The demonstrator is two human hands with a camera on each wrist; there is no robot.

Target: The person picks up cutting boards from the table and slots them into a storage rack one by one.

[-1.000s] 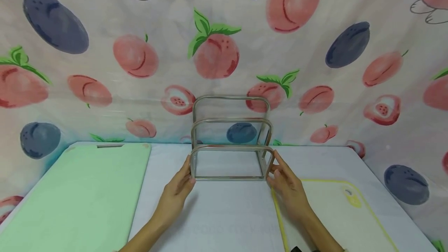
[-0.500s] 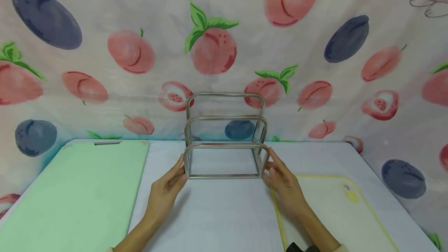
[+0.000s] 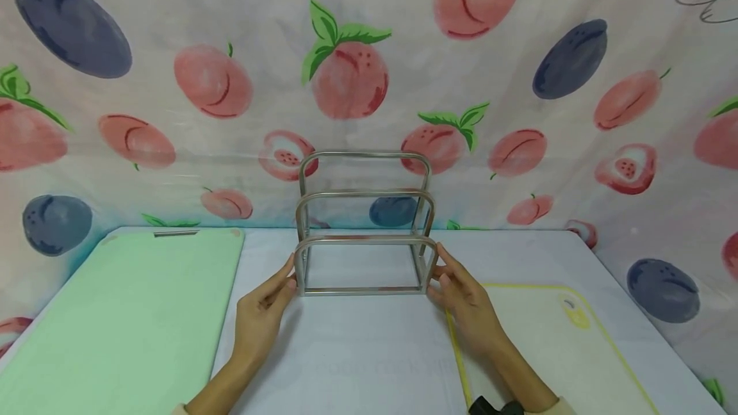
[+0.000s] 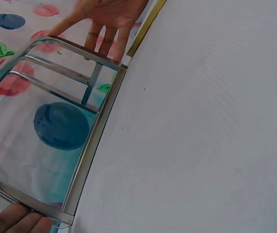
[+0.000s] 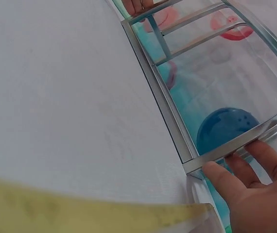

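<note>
Slightly leftward have moved both hands with the silver metal three-arched rack [image 3: 366, 239]. Left of the grip lies a pale green rectangular board [image 3: 132, 319]; left hand [image 3: 258, 316] and right hand [image 3: 469, 309] pinch the rack's sides, between them; rightward, a white yellow-edged board [image 3: 559, 351].

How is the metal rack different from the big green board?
The metal rack is shiny and silvery, while the green board is pale green. The metal rack is made of bars with see-through gaps; the green board is a wide, solid sheet. The metal rack's loops stand up, held by the left hand and right hand; the green board lies flat, unheld. Both have rounded corners.
</note>
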